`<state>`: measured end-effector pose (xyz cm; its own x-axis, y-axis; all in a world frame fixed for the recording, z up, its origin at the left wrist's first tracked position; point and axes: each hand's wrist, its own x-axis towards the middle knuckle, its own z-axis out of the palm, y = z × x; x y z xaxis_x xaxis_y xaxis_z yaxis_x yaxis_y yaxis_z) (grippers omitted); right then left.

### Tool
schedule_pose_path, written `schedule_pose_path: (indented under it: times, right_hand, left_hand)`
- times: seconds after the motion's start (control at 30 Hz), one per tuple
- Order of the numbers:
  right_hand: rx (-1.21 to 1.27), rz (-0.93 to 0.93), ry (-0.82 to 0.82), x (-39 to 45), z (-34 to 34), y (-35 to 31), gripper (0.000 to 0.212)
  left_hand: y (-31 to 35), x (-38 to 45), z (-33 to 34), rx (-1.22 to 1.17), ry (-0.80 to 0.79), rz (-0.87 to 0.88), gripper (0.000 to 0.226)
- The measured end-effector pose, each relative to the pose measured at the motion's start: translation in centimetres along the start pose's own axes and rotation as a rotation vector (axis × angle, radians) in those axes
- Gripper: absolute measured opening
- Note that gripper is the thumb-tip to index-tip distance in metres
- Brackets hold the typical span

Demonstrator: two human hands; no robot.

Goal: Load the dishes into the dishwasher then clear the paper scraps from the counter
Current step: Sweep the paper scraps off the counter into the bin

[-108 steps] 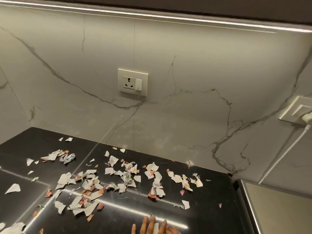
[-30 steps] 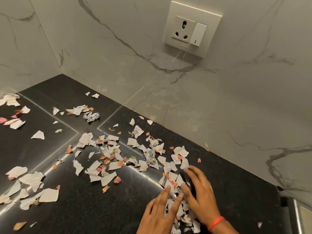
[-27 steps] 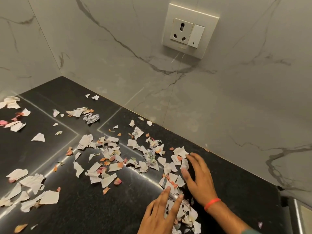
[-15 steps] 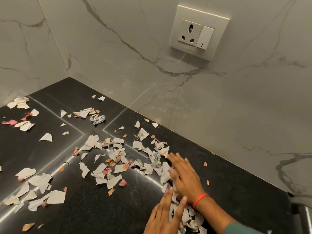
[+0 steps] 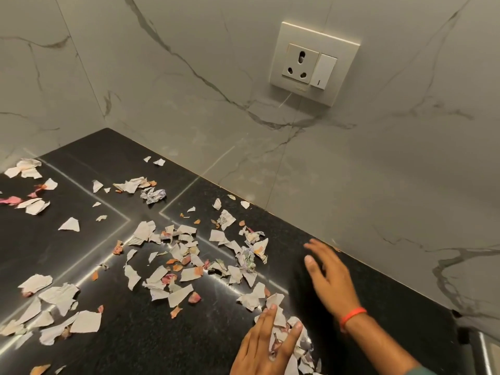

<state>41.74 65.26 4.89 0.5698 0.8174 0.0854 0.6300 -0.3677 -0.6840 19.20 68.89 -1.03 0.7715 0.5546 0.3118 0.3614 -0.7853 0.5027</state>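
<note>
Torn white, orange and pink paper scraps [image 5: 186,263] lie scattered over the black counter [image 5: 140,339]. A gathered heap of scraps [image 5: 295,339] sits near the front edge of the view. My left hand [image 5: 266,347] rests flat on that heap, fingers spread. My right hand [image 5: 328,280], with an orange band on the wrist, hovers open and blurred to the right of the scraps, close to the wall. No dishes or dishwasher are in view.
A marble-look wall [image 5: 189,90] bounds the counter at the back and left. A wall socket with a switch [image 5: 313,63] is above. A metal edge [image 5: 484,353] shows at the far right. More scraps [image 5: 29,182] lie at the left.
My right hand has swept scraps toward the heap under my left hand, then lifted away to the right toward the wall. The view has shifted slightly.
</note>
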Motion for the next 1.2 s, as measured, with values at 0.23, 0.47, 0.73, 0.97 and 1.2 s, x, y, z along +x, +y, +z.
schedule_pose_path:
  times: [0.23, 0.47, 0.73, 0.97, 1.2]
  right_hand:
    - [-0.385, 0.0, -0.165, -1.3, 1.9, 2.9, 0.079]
    - [-0.104, -0.144, -0.241, -10.0, 4.3, 1.1, 0.061]
    - [0.092, 0.061, -0.002, -14.6, 1.8, 0.0, 0.04]
    - [-0.253, 0.477, 0.166, -12.4, -4.1, 5.6, 0.076]
    - [-0.472, 0.5, 0.05, -11.7, -3.9, 6.6, 0.07]
  left_hand:
    - [-0.8, -0.7, 0.9, -0.15, -0.042, 0.034, 0.072]
    - [0.1, -0.3, 0.0, -0.133, -0.053, -0.013, 0.068]
    - [1.6, -1.0, -0.8, 0.001, -0.093, -0.08, 0.056]
    - [3.0, -2.9, 0.4, 0.088, -0.105, 0.018, 0.123]
    - [2.9, -2.8, 0.0, 0.137, -0.191, -0.019, 0.088]
